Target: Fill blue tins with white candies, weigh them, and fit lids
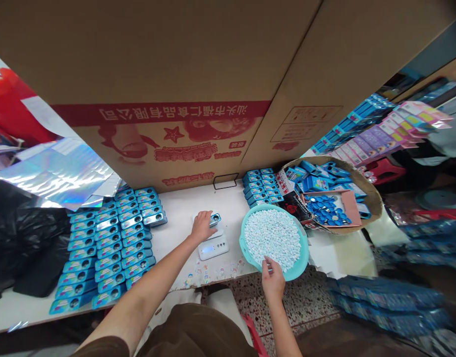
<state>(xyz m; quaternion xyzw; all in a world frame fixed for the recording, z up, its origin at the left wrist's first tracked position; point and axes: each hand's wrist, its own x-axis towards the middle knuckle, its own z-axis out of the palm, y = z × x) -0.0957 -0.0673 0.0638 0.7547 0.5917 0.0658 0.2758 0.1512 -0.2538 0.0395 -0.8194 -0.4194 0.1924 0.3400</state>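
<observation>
My left hand point(203, 226) is closed on a small blue tin point(215, 218) with a round dark opening on its top. The tin is at the back end of a white digital scale point(213, 248) with a lit display; my fingers hide part of it. Over the near rim of a turquoise basin point(244, 246), my right hand point(273, 277) has its fingers curled together. The basin is filled with small pale white-blue candies point(272, 233), and my right fingertips are at their near edge. Whatever those fingers hold, if anything, is too small to make out.
Stacked blue tins point(109, 248) stand in rows on the left; a smaller stack point(260, 186) is behind the basin. A cardboard box point(376, 208) at right holds tins and a tray of blue caps point(328, 209). A large carton point(176, 59) walls the back. Black plastic bags point(27, 243) lie far left.
</observation>
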